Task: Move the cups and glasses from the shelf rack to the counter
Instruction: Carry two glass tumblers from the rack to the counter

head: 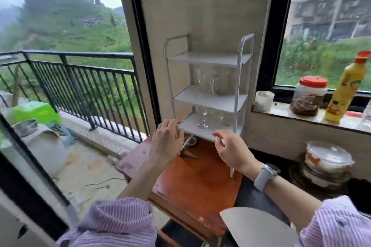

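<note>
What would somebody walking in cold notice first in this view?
Probably the white shelf rack standing on a reddish wooden table between two big windows, with clear glasses on its middle shelf and stemmed glasses on the bottom one. Both hands are at the bottom shelf: the left hand grips the rack's front left post, and the right hand sits at the front edge. A yellow bottle stands on the right windowsill.

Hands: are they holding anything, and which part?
Both grip the shelf rack: left hand on its front left post, right hand on the front right post.
</note>
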